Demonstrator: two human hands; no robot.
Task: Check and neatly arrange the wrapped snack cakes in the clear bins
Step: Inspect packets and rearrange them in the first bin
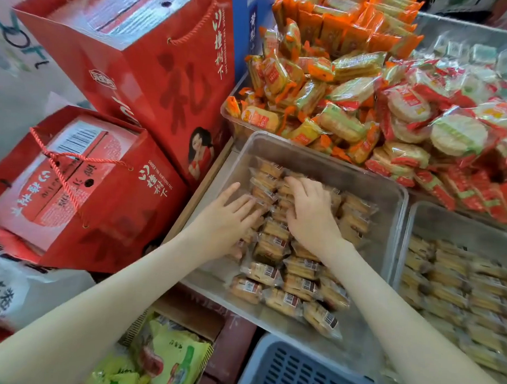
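single wide-angle head cam, looking forward and steeply down, close over the clear bin. left hand enters from 7 o'clock, right hand from 5 o'clock.

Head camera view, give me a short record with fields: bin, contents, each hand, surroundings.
bin: clear bin, centre of view
contents: wrapped snack cakes, rows partly untidy
hand one: left hand, fingers straight, resting on the cakes
hand two: right hand, fingers bent over the cakes; grip unclear
right side: second bin, similar cakes
behind: heaped snack packs
left side: red gift bags
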